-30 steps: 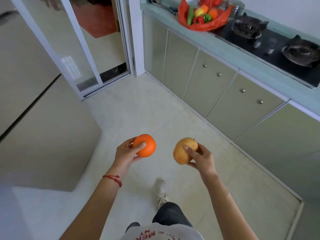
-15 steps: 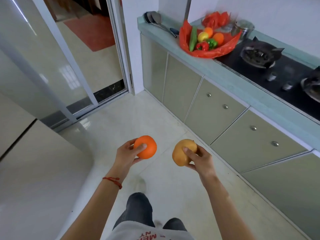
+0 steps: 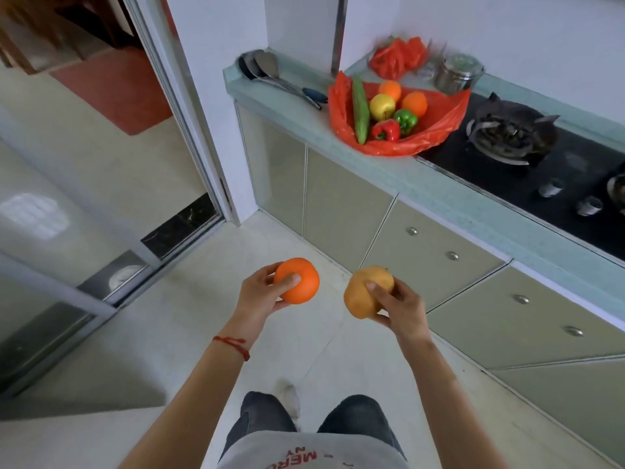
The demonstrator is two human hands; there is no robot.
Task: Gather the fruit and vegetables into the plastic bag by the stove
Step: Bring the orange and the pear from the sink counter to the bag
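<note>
Left hand [image 3: 258, 294] fingers curled round an orange [image 3: 299, 281], right hand [image 3: 399, 308] fingers gripping a potato [image 3: 360, 294]

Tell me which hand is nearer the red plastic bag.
Right. The right hand, holding a yellowish fruit, is below the red plastic bag; the left hand, holding an orange, sits farther left.

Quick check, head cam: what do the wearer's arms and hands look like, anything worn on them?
Both forearms are bare, no sleeves in view. The left hand has a thin red string bracelet at the wrist. The right hand and its wrist carry nothing: no gloves, watch or rings visible on either.
</note>
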